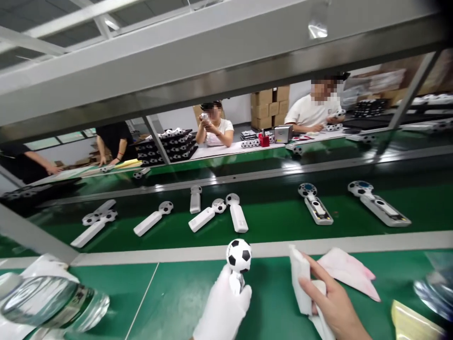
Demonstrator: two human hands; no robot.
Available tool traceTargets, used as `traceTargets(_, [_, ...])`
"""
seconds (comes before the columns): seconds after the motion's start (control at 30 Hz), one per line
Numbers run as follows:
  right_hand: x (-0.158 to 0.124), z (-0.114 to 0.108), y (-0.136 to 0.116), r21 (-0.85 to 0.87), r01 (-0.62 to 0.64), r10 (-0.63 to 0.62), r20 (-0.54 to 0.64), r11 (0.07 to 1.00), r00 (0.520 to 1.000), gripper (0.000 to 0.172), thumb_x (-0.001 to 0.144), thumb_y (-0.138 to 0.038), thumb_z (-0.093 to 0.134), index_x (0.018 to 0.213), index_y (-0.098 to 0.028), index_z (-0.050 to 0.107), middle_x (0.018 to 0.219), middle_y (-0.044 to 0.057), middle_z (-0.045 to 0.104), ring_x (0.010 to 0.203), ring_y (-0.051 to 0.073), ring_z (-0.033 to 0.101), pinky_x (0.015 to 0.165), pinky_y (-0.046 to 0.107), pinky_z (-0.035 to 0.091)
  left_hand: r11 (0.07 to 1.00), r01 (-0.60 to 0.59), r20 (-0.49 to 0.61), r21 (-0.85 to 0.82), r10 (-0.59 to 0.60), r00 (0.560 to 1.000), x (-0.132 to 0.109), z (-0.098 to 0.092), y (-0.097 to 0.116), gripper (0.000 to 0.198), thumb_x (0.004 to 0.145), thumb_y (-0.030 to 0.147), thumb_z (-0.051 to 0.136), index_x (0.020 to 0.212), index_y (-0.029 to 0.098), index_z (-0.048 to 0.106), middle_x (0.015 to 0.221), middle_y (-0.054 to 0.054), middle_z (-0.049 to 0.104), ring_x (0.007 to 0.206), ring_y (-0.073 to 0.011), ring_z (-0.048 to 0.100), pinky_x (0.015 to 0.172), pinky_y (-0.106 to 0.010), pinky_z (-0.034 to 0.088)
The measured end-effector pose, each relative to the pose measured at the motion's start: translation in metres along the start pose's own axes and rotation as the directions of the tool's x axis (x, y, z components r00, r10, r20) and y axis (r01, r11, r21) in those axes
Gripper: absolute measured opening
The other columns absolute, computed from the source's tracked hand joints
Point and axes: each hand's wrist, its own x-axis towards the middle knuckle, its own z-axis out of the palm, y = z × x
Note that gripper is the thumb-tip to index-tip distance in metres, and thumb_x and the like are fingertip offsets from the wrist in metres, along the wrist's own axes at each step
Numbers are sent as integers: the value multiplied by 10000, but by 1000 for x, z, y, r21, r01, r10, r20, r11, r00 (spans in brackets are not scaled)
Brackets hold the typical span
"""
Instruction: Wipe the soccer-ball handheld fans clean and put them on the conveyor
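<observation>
My left hand (224, 302), in a white glove, is closed round the handle of a white device whose round head has a black-and-white football pattern (239, 255). The head points up, and most of the handle is hidden in the glove. To its right, my bare right hand (334, 302) pinches a folded white cloth (300, 281) between thumb and fingers, apart from the device. Part of the cloth hangs below the fingers. A pink-stained white cloth (348, 271) lies just beyond that hand on the green table (177, 293).
Several football-headed devices, including a closed one (238, 215) and an opened one (318, 208), lie on the green belt (265, 212). A water bottle (56, 302) lies at left; clear plastic (435, 293) and yellow material (415, 323) are at right. People work beyond the belt.
</observation>
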Motion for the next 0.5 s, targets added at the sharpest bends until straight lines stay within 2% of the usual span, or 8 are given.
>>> traceTargets(0.07, [-2, 2, -3, 13, -2, 2, -1, 1000, 1000, 631, 699, -501, 565, 1246, -202, 469, 516, -56, 550, 372, 112, 437, 376, 216, 398, 997, -19, -23, 76, 21, 1000, -1, -1, 0, 117, 720, 222, 437, 832, 190, 424, 730, 0, 493, 652, -130, 467, 595, -252, 420])
traceTargets(0.2, [-3, -1, -1, 10, 0, 0, 45, 1000, 999, 650, 729, -490, 556, 1294, -194, 425, 490, -61, 521, 364, 121, 450, 388, 231, 428, 993, -23, -13, 113, 24, 1000, -3, -1, 4, 153, 717, 242, 432, 863, 195, 435, 750, -9, 513, 670, -146, 486, 605, -259, 415])
traceTargets(0.27, [-3, -4, -3, -32, 71, -68, 81, 997, 994, 592, 764, -461, 540, 1285, -196, 442, 570, -28, 579, 421, 136, 514, 435, 240, 468, 991, -13, -8, 133, 14, 1000, -5, 0, 7, 184, 713, 251, 438, 887, 191, 445, 761, -18, 528, 679, -156, 501, 615, -267, 420])
traceTargets(0.3, [-3, -5, -6, -68, 144, -136, 103, 987, 985, 541, 781, -436, 533, 1266, -206, 466, 690, 7, 629, 513, 151, 573, 498, 245, 499, 989, -9, -6, 151, 10, 1000, -5, 1, 8, 195, 713, 253, 438, 896, 188, 452, 762, -22, 535, 679, -161, 507, 621, -275, 423])
traceTargets(0.33, [-4, -6, -10, -108, 241, -226, 133, 965, 965, 489, 794, -406, 529, 1244, -220, 490, 853, 43, 649, 651, 170, 618, 585, 251, 521, 985, -6, -7, 170, 7, 1000, -6, 1, 9, 207, 711, 251, 437, 906, 184, 463, 761, -27, 544, 676, -167, 513, 628, -285, 425])
traceTargets(0.4, [-8, -5, -22, -193, 459, -418, 216, 867, 882, 426, 812, -338, 523, 1228, -245, 506, 1137, 76, 567, 941, 205, 593, 768, 267, 506, 981, -22, -11, 192, 24, 1000, -6, 2, 11, 247, 705, 247, 446, 939, 176, 488, 775, -40, 567, 690, -184, 528, 650, -305, 428])
traceTargets(0.43, [-10, -3, -28, -234, 553, -496, 262, 800, 828, 426, 820, -307, 516, 1242, -251, 491, 1192, 81, 525, 1015, 210, 559, 814, 273, 488, 985, -43, -15, 170, 47, 999, -7, 2, 11, 272, 699, 246, 458, 958, 175, 503, 791, -47, 581, 708, -192, 539, 667, -312, 431])
traceTargets(0.5, [-16, 4, -39, -321, 682, -585, 352, 657, 731, 460, 832, -262, 496, 1288, -252, 434, 1191, 98, 500, 983, 199, 571, 784, 273, 495, 994, -92, -35, 62, 94, 995, -7, 2, 9, 319, 685, 244, 492, 994, 178, 533, 842, -57, 606, 764, -203, 559, 710, -310, 435])
